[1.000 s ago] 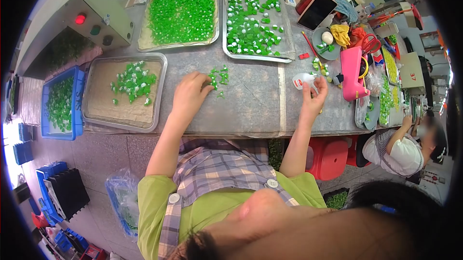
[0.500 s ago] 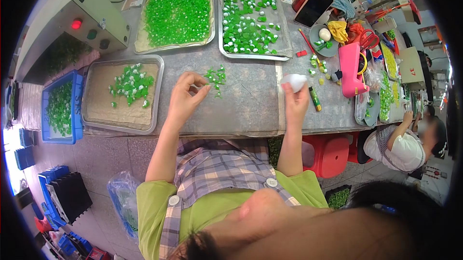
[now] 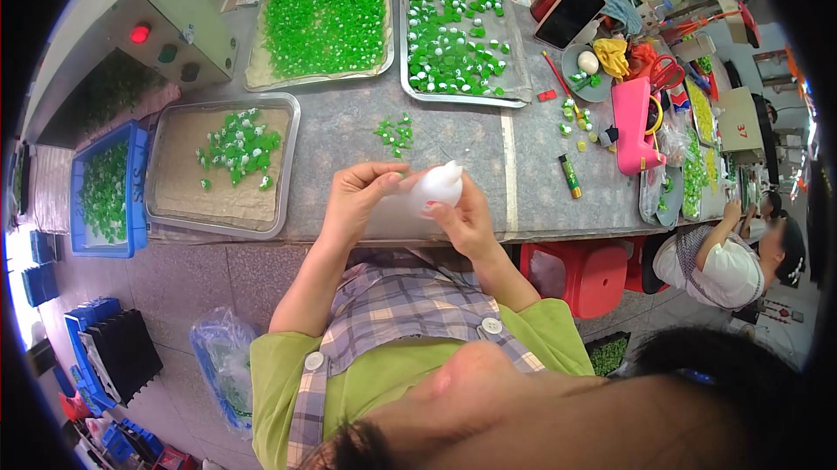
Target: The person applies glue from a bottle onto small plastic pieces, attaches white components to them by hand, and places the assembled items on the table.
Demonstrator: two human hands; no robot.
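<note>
Apparently, white bottle (image 3: 438,190): centre of frame; likely light, squeezable, best gripped round its body.
Right hand (image 3: 472,224): fingers curled around it.
Left hand (image 3: 350,205): fingertips nearly together; contents unclear.

Passing room beside the loose green pieces (image 3: 395,132)
I'm seeing one lane of tabletop (image 3: 336,121) running left of them to the raised rim of a lined tray (image 3: 289,165), another running right toward the glue tube (image 3: 570,176). Behind them, two filled trays (image 3: 391,43) (image 3: 462,98) are blocking low passes; in front, the left hand (image 3: 353,200), right hand (image 3: 471,219) and white bottle (image 3: 438,191) are obstructing.
</note>
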